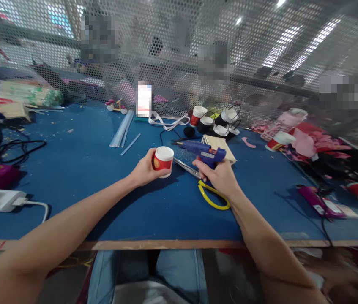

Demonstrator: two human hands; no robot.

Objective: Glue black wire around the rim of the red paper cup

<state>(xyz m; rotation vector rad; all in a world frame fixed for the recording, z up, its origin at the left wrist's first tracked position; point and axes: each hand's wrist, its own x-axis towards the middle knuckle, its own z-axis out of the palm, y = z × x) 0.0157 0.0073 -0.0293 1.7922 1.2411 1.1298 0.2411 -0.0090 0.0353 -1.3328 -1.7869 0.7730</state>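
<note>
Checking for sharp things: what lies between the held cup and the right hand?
In the head view, the scissor blades lie between the cup and the right hand.

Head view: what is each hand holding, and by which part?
The left hand holds a red-and-white cup around its side wall. The right hand holds a blue glue gun by its handle, largely hidden in the grip.

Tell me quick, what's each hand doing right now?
Left hand: closed around the side of a red-and-white cup.
Right hand: closed on the handle of a blue glue gun.
</note>
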